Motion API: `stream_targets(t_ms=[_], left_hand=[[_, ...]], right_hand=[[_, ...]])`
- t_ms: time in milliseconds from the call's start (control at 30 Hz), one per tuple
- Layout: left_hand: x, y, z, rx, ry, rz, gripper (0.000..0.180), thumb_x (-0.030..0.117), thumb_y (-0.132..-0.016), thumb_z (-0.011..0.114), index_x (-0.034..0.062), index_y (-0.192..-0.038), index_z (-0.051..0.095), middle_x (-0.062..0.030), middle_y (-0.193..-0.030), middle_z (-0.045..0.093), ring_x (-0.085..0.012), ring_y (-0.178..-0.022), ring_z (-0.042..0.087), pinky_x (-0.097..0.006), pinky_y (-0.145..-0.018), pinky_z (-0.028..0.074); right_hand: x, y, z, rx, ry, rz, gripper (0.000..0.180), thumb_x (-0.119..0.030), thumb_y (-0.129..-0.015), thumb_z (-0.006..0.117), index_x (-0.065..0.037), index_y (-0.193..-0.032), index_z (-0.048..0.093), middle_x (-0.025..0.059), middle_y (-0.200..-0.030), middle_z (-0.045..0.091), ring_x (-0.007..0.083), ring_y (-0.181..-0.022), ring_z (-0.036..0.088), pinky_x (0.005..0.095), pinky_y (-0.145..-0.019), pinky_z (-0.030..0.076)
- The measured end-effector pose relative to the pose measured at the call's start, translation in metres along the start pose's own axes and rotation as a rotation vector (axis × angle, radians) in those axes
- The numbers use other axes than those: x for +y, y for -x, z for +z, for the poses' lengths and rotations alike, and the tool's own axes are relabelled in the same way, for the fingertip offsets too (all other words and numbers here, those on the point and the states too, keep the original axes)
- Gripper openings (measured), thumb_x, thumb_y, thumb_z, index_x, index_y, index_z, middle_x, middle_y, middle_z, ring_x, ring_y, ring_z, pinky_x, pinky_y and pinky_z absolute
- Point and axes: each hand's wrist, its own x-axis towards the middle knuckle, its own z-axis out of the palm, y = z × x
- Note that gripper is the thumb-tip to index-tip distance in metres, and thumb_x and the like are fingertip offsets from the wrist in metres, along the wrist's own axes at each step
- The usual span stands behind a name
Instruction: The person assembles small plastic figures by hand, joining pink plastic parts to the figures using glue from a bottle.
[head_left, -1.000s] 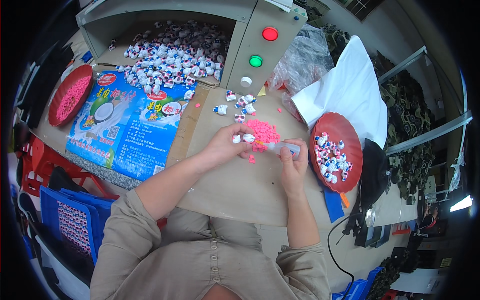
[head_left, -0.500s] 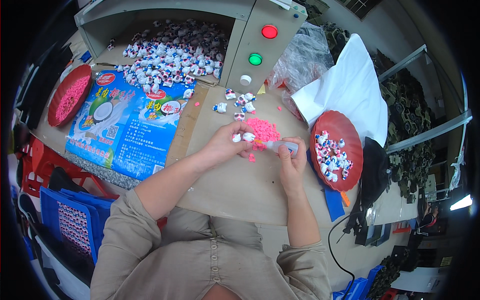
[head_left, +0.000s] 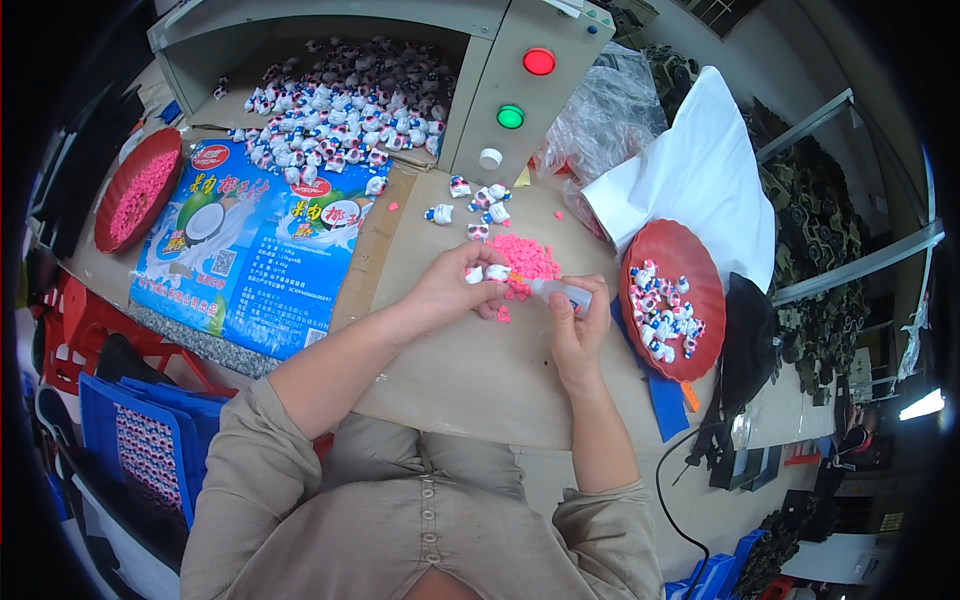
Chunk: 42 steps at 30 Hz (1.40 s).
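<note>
Between the thumb and fingers of my left hand (head_left: 455, 290) is a small white figurine (head_left: 495, 272). My right hand (head_left: 582, 330) is closed round a small translucent squeeze bottle (head_left: 565, 294), held tilted with its narrow tip pointing left at the figurine. Whether the tip touches the figurine I cannot tell. Just behind the two hands lies a heap of small pink pieces (head_left: 528, 255) on the tabletop. Several white, blue and pink figurines (head_left: 488, 203) stand a little farther back.
A grey machine (head_left: 480, 110) with a red and a green button holds a large pile of figurines (head_left: 340, 125) in its opening. A red dish (head_left: 650, 260) of figurines stands right, another red dish (head_left: 112, 235) of pink pieces far left. A blue printed sheet (head_left: 240, 270) covers the left side.
My right hand has turned the squeeze bottle, so more of its body shows and its tip points at the figurine. My left hand stays nearly in place.
</note>
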Motion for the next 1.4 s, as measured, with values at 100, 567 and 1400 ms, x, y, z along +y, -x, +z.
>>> stream_targets(t_ms=[100,567,1400], left_hand=[[0.001,0.0,0.0,0.0,0.01,-0.003,0.024,0.003,-0.077,0.056,-0.0013,-0.099,0.045,-0.0089,-0.08,0.055,-0.0136,-0.064,0.059,-0.023,-0.052,0.049],[-0.002,0.0,-0.001,-0.003,0.012,-0.025,0.024,0.004,-0.078,0.055,-0.0012,-0.099,0.044,-0.0089,-0.079,0.054,-0.0134,-0.062,0.058,-0.023,-0.051,0.049],[-0.001,-0.001,-0.002,0.02,-0.008,-0.006,0.026,0.003,-0.079,0.055,-0.0004,-0.103,0.045,-0.0085,-0.083,0.054,-0.0134,-0.074,0.058,-0.024,-0.059,0.051]], right_hand=[[0.004,0.0,-0.001,0.009,0.045,-0.051,0.021,-0.014,-0.081,0.055,0.0,-0.093,0.046,0.0061,-0.083,0.042,0.0113,-0.07,0.043,0.022,-0.059,0.037],[0.002,0.0,0.002,0.025,-0.023,-0.027,0.021,-0.015,-0.081,0.055,0.001,-0.092,0.046,0.0066,-0.083,0.042,0.0118,-0.07,0.044,0.0216,-0.059,0.037],[-0.005,-0.011,-0.007,0.153,-0.585,0.351,0.026,-0.006,-0.076,0.059,0.001,-0.097,0.045,0.0085,-0.087,0.052,0.0124,-0.072,0.053,0.0217,-0.062,0.044]])
